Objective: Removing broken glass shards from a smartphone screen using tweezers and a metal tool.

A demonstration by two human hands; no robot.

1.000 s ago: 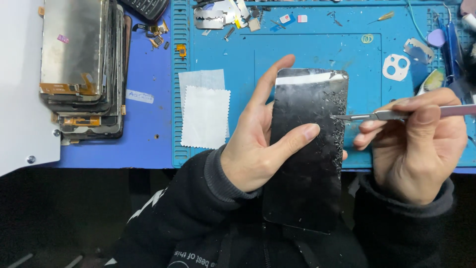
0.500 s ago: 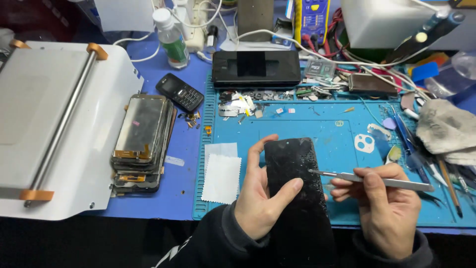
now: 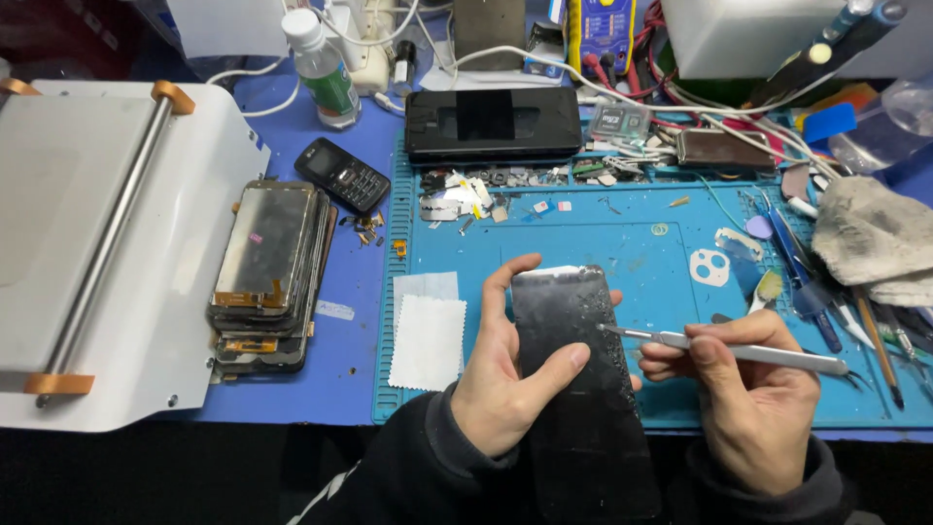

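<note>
1. Screen panel (image 3: 573, 369): black, pale speckles along its right edge, white strip at the top.
2. Scalpel (image 3: 739, 348): silver-grey.
3. Work mat (image 3: 632, 243): bright blue, ridged left border.
4. Table (image 3: 350, 331): darker blue.
5. Wipes (image 3: 428, 335): white, the lower one with a zigzag edge.
6. Stack of screens (image 3: 267, 272): grey-silver faces, dark frames, orange-brown flex strips.
7. Machine (image 3: 107, 253): white, silver bar, orange end caps.
8. Keypad phone (image 3: 342, 175): black.
9. Bottle (image 3: 321, 68): clear, white cap, green label.
10. Cloth (image 3: 870, 238): off-white grey.
11. Sleeves (image 3: 428, 467): black.
</note>
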